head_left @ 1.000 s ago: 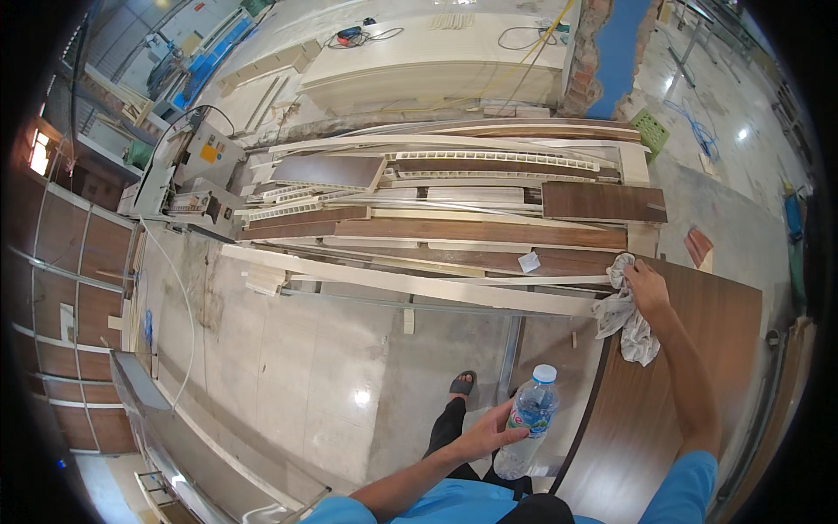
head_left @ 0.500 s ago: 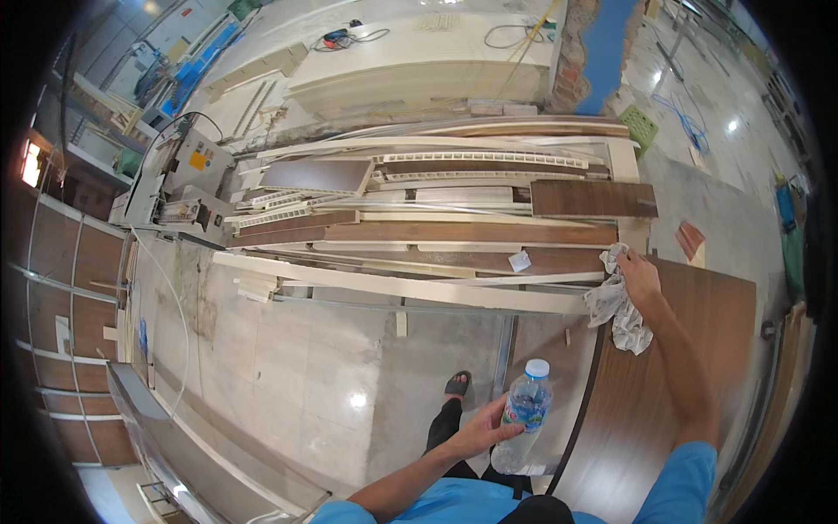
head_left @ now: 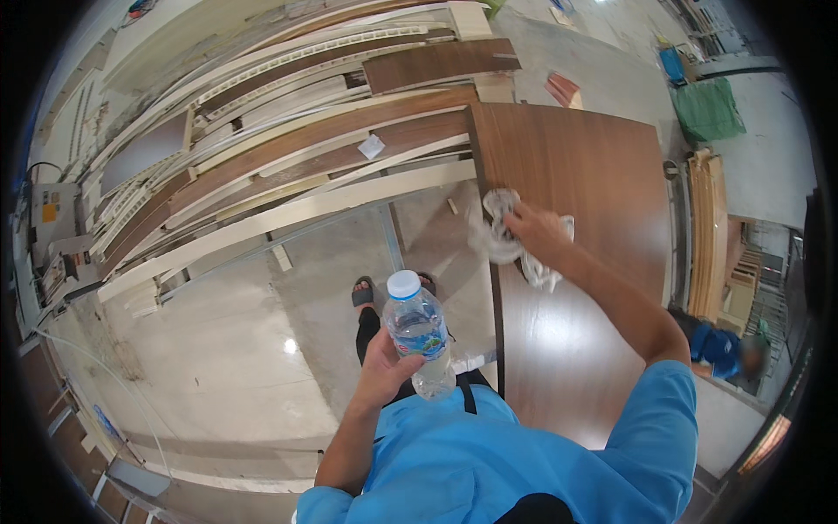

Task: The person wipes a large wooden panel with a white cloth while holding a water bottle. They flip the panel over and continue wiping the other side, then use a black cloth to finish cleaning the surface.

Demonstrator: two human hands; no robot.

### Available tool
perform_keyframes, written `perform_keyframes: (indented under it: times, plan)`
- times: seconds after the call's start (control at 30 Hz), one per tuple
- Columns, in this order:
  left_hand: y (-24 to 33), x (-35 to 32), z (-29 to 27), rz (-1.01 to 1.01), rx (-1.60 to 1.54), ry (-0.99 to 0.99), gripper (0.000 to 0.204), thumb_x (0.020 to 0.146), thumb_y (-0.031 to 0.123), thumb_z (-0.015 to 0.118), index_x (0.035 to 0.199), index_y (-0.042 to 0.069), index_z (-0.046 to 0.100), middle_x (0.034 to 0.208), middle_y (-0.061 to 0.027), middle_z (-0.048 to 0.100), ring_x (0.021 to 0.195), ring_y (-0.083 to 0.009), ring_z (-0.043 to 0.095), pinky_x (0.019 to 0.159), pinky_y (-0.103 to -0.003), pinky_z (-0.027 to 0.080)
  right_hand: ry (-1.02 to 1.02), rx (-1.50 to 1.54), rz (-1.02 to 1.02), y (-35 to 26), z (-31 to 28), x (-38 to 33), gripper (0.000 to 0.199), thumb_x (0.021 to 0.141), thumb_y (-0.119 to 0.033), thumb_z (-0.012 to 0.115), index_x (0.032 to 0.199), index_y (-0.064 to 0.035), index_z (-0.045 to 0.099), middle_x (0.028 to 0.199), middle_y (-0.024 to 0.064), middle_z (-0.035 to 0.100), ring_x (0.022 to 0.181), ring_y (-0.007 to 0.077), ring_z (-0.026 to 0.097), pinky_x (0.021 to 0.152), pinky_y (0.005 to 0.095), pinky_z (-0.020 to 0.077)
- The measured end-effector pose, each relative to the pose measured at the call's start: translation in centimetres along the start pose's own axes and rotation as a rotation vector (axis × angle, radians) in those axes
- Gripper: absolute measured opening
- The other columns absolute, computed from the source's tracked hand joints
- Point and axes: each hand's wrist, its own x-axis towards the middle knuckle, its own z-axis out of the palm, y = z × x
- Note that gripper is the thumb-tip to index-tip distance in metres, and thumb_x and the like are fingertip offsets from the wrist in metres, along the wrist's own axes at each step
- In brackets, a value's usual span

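Observation:
A clear plastic bottle [head_left: 420, 336] with a blue cap and a blue label is upright, slightly tilted, in front of my body. My left hand [head_left: 384, 367] wraps round its lower left side. At the left edge of a brown wood-grain panel [head_left: 580, 157], my right hand [head_left: 534, 229] grips a crumpled whitish rag [head_left: 499, 229]. Part of the rag is smeared by motion, and some of it hangs out beneath the hand. The rag lies against the panel's surface near its left edge.
Long brown and cream strips [head_left: 323, 166] lie stacked ahead and to the left. A grey machine [head_left: 54, 214] stands at the far left. Boards [head_left: 705, 227] lean beyond the panel's right side, near a green cover [head_left: 709, 109]. Another person [head_left: 720, 349] is at the right.
My view has turned to the right. My right hand has drawn the rag from the panel's far corner back along its left edge. The bottle is now held closer to the view.

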Motion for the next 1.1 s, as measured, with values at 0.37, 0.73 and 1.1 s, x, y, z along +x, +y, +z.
perform_keyframes:
  times: [0.37, 0.73, 1.1]
  plan:
    - [0.3, -0.3, 0.7, -0.035, 0.038, -0.05, 0.074, 0.088, 0.026, 0.082, 0.146, -0.001, 0.044, 0.135, -0.0097, 0.06, 0.128, -0.0204, 0.057, 0.11, -0.038, 0.044, 0.372, 0.138, 0.185, 6.6, -2.7, 13.2, 0.017, 0.09, -0.015, 0.066, 0.107, -0.0128, 0.065, 0.103, 0.0168, 0.068, 0.096, 0.0408, 0.067, 0.078, 0.0521, 0.0538]
    - [-0.6, -0.5, 1.1, -0.049, 0.013, -0.084, 0.073, 0.088, 0.023, 0.082, 0.146, 0.0, 0.044, 0.137, -0.0106, 0.059, 0.129, -0.0208, 0.057, 0.112, -0.039, 0.043, 0.077, -0.146, 0.091, 5.3, -4.9, 14.8, 0.018, 0.093, -0.013, 0.063, 0.112, -0.0115, 0.064, 0.103, 0.0153, 0.067, 0.096, 0.04, 0.068, 0.078, 0.0517, 0.0551]
    - [0.5, -0.1, 1.5, -0.025, 0.012, -0.066, 0.075, 0.087, 0.021, 0.082, 0.148, 0.0, 0.043, 0.138, -0.0109, 0.059, 0.131, -0.0212, 0.055, 0.114, -0.038, 0.041, 0.121, -0.144, 0.052, 6.4, -4.6, 15.5, 0.018, 0.094, -0.012, 0.059, 0.112, -0.0105, 0.062, 0.102, 0.0166, 0.066, 0.096, 0.0415, 0.068, 0.08, 0.0538, 0.0542]
